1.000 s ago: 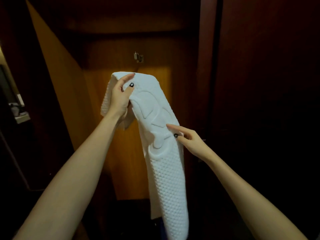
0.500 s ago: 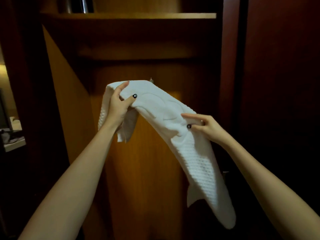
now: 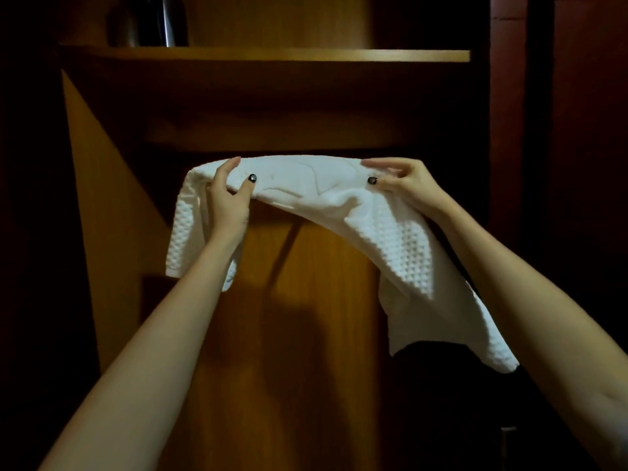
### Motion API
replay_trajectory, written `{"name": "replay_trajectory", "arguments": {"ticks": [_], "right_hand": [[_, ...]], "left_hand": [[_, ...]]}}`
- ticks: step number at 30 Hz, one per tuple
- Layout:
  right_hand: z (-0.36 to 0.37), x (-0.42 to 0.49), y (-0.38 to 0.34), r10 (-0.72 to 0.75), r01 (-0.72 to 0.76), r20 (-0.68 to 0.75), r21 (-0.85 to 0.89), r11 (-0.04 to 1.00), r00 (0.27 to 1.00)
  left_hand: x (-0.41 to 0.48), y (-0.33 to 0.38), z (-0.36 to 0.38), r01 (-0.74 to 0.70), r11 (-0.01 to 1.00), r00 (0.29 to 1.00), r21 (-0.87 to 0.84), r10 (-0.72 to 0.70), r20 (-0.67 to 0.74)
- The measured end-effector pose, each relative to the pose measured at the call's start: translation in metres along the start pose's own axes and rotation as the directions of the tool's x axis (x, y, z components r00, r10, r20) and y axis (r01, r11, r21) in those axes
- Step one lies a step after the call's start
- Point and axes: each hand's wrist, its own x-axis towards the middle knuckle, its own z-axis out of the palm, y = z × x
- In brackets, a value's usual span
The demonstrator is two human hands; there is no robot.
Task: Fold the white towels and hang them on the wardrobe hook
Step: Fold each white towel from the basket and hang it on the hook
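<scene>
both arms stretched up and forward, left hand (image 3: 226, 202) and right hand (image 3: 404, 185) each pinching with thumb and fingers

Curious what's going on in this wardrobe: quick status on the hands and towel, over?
Left hand grips white towel, right hand pinches it. Towel stretched level between them, ends hanging. Hook out of sight; no obstacle seen.
</scene>
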Motion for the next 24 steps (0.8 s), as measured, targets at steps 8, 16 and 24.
{"name": "replay_trajectory", "arguments": {"ticks": [8,16,24], "right_hand": [[-0.015,0.091,0.051,0.122,-0.131,0.08,0.123,0.984,0.989],[0.01,0.167,0.121,0.154,-0.179,0.179,0.136,0.974,0.972],[0.048,0.189,0.195,0.246,-0.249,0.209,-0.013,0.968,0.946]], "left_hand": [[0.051,-0.042,0.032,0.032,0.998,0.998,0.058,-0.029,-0.059],[0.08,-0.106,0.05,0.064,0.992,0.994,0.108,-0.054,-0.091],[0.063,-0.177,0.05,0.048,0.986,0.997,0.158,-0.058,0.059]]}}
